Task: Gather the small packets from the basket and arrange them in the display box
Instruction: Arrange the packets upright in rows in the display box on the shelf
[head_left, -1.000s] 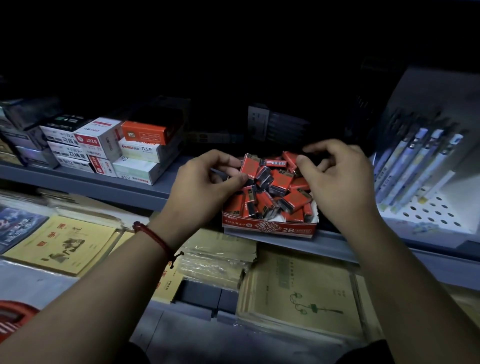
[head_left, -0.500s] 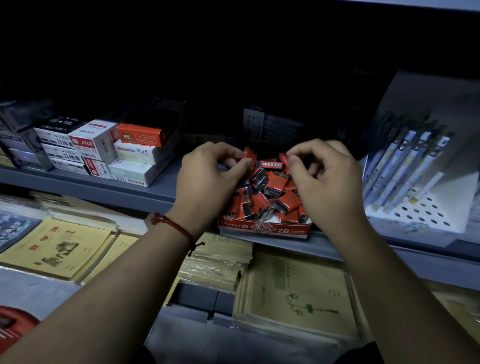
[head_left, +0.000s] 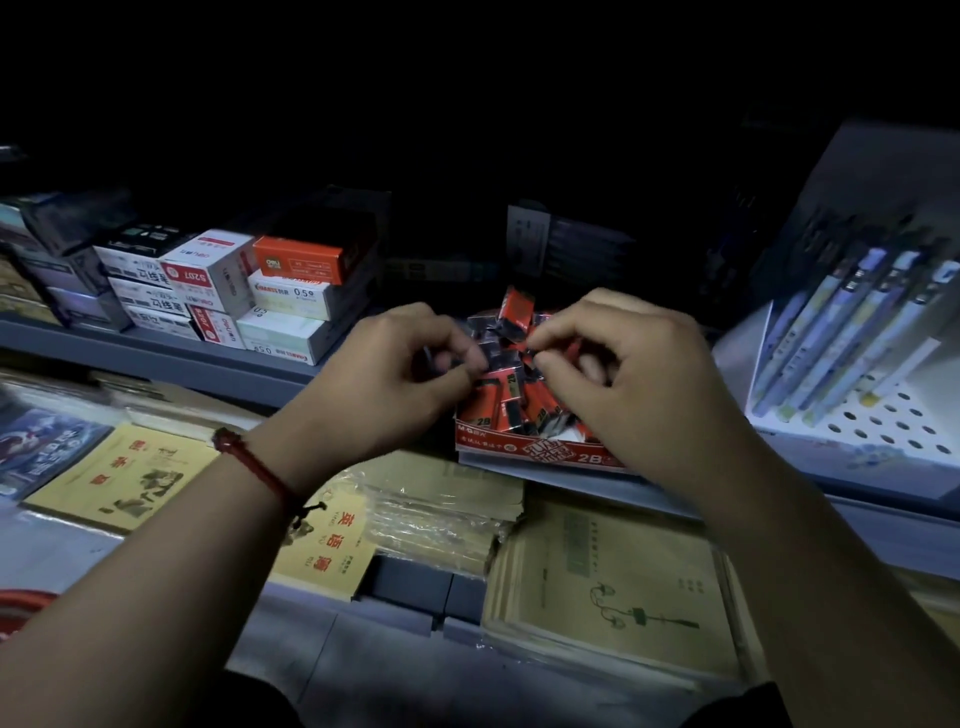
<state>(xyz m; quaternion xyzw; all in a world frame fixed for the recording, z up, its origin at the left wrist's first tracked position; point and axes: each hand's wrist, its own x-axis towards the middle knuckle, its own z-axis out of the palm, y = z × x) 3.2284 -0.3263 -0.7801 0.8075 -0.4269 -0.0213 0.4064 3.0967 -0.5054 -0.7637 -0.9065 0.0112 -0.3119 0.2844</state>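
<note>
A red display box (head_left: 540, 451) stands on the grey shelf (head_left: 171, 358), heaped with several small red-and-black packets (head_left: 506, 405). One packet (head_left: 515, 307) sticks up at the back of the heap. My left hand (head_left: 395, 384) hovers at the box's left side, fingers curled and pinching a dark packet at the heap's edge. My right hand (head_left: 634, 384) covers the right half of the box, thumb and fingers pinching packets near the middle. A red basket rim (head_left: 21, 608) shows at the lower left edge.
Stacked white and orange stationery boxes (head_left: 234, 291) sit left of the display box. A white pen display (head_left: 872, 364) with several pens stands at the right. Notebooks (head_left: 613, 597) and wrapped paper stacks lie on the lower shelf.
Both hands have drawn closer together over the heap, fingertips now nearly meeting at its middle. One packet now stands up at the back.
</note>
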